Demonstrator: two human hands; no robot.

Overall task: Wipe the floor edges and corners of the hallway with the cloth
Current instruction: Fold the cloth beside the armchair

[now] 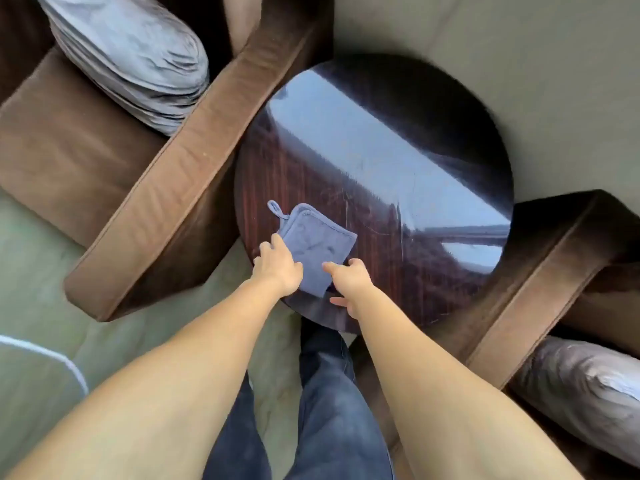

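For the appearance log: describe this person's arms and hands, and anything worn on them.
Both arms are bare along their whole visible length, with no sleeves in view. The left hand and right hand wear no gloves, and no watch, ring or bracelet shows. Below the arms, the legs are in dark blue jeans.

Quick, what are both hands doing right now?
Left hand: fingers lie on the blue cloth; whether it has a grip cannot be told.
Right hand: pinches the cloth's near corner.
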